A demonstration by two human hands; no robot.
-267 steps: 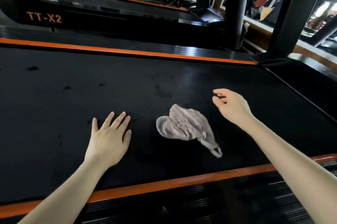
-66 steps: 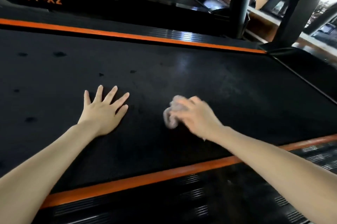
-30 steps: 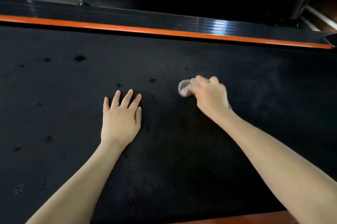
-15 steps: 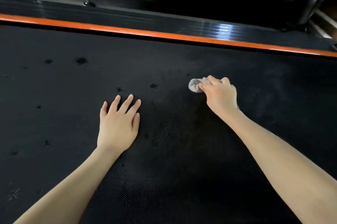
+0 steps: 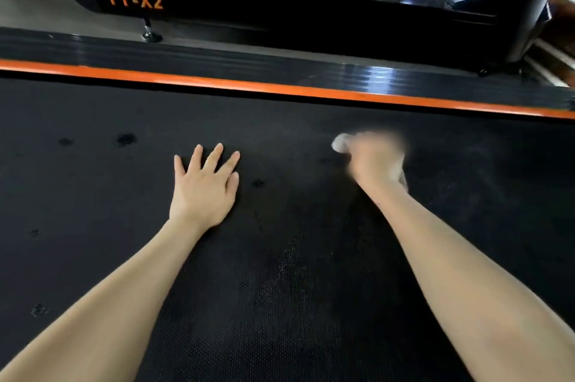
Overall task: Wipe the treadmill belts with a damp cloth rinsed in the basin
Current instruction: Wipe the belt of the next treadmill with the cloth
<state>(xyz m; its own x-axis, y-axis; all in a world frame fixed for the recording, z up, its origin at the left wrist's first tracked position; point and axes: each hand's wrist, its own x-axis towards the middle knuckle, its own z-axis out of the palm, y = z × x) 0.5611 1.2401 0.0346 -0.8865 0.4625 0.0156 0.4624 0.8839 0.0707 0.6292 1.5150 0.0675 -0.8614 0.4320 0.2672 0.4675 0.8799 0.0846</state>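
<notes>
- Where the belt (image 5: 280, 288) runs closest to the person, its dotted weave shows between 2 bare forearms, with faint dark marks at the near left.
- Further out, the left hand (image 5: 203, 187) lies flat on the belt, fingers straight and spread, holding nothing. It looks like a brace.
- Just right of it, 1 dark spot (image 5: 257, 184) sits between the 2 hands, nearer the left one.
- The right hand (image 5: 376, 160) is blurred, but its fingers look curled into a fist around the cloth (image 5: 340, 142). The cloth is bunched under the palm on the belt, and a pale lump pokes out at the fist's far-left side.
- From the cloth, the dark marks lie leftward: first that 1 spot, then 2 more spots (image 5: 126, 139) well past the left hand.
- My judgement is that the next stroke should sweep left and slightly nearer, led by the right hand. The flat left hand sits in the path to the farther pair.
- Beyond the hands run an orange stripe (image 5: 280, 90) and a ribbed side rail (image 5: 217, 55).
- Farthest off stands a second treadmill (image 5: 133, 0) marked TT-X2.
- No basin is in view.
</notes>
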